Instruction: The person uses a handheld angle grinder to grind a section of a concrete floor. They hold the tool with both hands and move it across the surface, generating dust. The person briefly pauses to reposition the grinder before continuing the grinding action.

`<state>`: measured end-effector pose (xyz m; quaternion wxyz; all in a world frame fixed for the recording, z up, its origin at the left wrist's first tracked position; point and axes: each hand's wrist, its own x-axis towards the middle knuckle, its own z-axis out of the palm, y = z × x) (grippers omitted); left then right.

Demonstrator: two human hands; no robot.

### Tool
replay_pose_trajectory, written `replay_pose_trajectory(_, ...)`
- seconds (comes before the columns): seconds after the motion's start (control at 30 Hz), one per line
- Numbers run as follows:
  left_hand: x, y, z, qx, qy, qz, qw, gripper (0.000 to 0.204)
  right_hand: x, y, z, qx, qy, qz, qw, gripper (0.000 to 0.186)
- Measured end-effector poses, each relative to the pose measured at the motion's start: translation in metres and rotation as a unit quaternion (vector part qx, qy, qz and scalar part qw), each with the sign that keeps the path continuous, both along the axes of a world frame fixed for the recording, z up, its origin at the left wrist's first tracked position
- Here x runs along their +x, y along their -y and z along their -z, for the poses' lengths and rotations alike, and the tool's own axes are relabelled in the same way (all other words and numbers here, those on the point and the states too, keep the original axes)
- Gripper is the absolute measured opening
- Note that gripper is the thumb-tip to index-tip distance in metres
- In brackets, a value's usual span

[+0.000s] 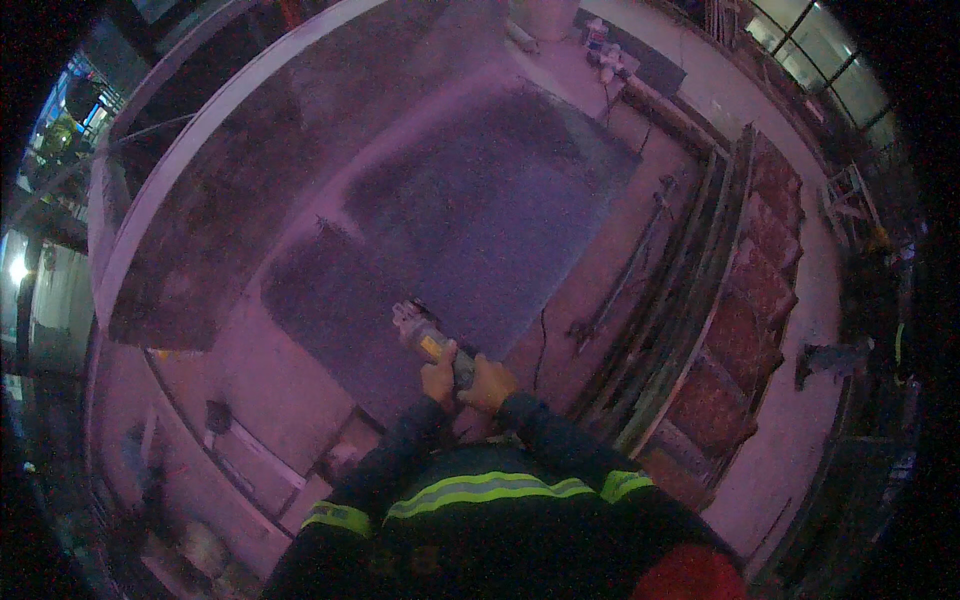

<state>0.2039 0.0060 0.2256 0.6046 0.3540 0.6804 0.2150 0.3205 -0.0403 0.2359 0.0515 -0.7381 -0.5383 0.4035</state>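
In both hands I hold an angle grinder (431, 343), a dusty grey power tool with a yellow label on its body. My left hand (438, 380) is closed around the side of the body. My right hand (488, 384) wraps the rear grip, with the fingers partly hidden. The tool's head points away from me, over the near part of a large dark flat slab (480, 230). Whether the disc touches the slab, I cannot tell. A thin dark cord (541, 350) lies to the right of my hands.
A big curved panel with a pale rim (215, 90) stands on the left. Long dark bars (665, 300) and a rack of reddish-brown pieces (735, 330) lie on the right. Small dusty items (608, 62) sit at the far end. A T-shaped tool (240, 440) lies at lower left.
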Motion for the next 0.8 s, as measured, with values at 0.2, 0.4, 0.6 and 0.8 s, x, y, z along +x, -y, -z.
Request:
replay_pose_trajectory(0.2, 0.005, -0.007, 0.029, -0.015, 0.004, -0.01, 1.0, 0.069, 0.013, -0.007, -0.002, -0.012, -0.04, 0.011, 0.999, 0.064)
replay_pose_trajectory(0.4, 0.007, -0.02, 0.034, 0.005, -0.032, 0.014, 0.999, 0.07, 0.015, -0.019, 0.018, 0.032, -0.04, 0.0, 0.999, 0.069)
replay_pose_trajectory(0.6, -0.007, -0.037, 0.055, 0.003, 0.079, 0.026, 0.997, 0.069, 0.009, -0.038, 0.003, -0.002, -0.055, -0.019, 0.998, 0.069)
replay_pose_trajectory(0.8, -0.009, -0.053, 0.047, -0.043, 0.146, -0.074, 0.986, 0.063, 0.003, -0.058, 0.004, -0.009, -0.046, -0.021, 0.999, 0.066)
